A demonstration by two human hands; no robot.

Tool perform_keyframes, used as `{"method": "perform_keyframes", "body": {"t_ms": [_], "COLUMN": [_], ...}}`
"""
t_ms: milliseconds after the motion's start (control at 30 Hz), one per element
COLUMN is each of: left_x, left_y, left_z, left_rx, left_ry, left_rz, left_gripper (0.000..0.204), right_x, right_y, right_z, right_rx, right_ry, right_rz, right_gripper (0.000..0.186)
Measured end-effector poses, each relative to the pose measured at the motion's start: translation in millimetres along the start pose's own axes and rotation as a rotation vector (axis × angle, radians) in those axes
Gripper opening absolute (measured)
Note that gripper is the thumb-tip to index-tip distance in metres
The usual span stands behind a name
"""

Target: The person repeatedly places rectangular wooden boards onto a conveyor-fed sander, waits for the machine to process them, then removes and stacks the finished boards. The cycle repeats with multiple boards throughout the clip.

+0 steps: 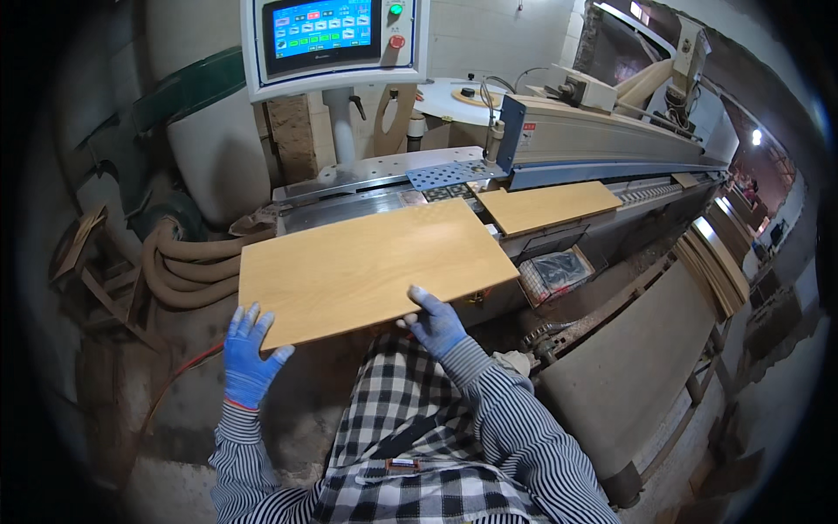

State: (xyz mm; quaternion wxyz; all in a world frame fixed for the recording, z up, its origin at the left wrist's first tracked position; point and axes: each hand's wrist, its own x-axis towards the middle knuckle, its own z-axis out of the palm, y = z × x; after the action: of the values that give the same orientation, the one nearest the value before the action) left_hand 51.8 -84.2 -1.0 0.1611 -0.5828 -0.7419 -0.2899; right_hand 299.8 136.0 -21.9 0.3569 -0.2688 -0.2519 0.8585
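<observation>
A wide light-wood board point(375, 271) is held in front of me, tilted, with its far edge over the metal machine bed. My left hand point(249, 362), in a blue glove, grips the board's near left corner, fingers at the left end and thumb at the near edge. In a blue-grey glove, my right hand point(434, 326) pinches the near edge right of the middle, thumb on top and the other fingers mostly hidden underneath. A second light-wood panel point(550, 208) lies on the machine's feed track, beyond the board's right end.
A control panel with a lit screen point(323, 31) stands above the machine bed point(340, 210). The machine's long beam point(594, 140) runs off to the right. Ribbed hoses point(192, 262) curve at left. On the right are a conveyor belt point(633, 349) and stacked panels point(716, 262).
</observation>
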Motion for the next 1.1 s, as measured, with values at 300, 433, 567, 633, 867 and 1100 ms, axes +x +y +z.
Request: {"method": "perform_keyframes", "body": {"t_ms": [300, 433, 567, 633, 867, 1100], "left_x": [60, 72, 76, 76, 86, 74], "left_y": [-24, -26, -28, -44, -60, -88], "left_z": [45, 55, 52, 55, 54, 49], "left_rx": [-0.056, -0.070, -0.014, -0.018, -0.040, -0.135], "left_ry": [-0.048, -0.066, -0.065, -0.122, -0.249, -0.292], "left_rz": [-0.156, -0.163, -0.098, -0.096, -0.114, -0.239], "left_gripper": [0.057, 0.056, 0.051, 0.049, 0.053, 0.060], "right_x": [-24, -99, -156, -176, -95, -50], "right_y": [-25, -20, 22, 61, 75, 78], "right_z": [-74, -177, -306, -365, -445, -469], "right_rx": [0.058, -0.477, -0.764, -0.926, 0.020, 0.307], "right_ry": [-0.202, 0.276, 0.776, 0.900, 1.160, 0.928], "right_rz": [-0.150, -0.344, -0.400, -0.343, 0.160, 0.135], "right_gripper": [0.055, 0.041, 0.027, 0.026, 0.037, 0.031]}}
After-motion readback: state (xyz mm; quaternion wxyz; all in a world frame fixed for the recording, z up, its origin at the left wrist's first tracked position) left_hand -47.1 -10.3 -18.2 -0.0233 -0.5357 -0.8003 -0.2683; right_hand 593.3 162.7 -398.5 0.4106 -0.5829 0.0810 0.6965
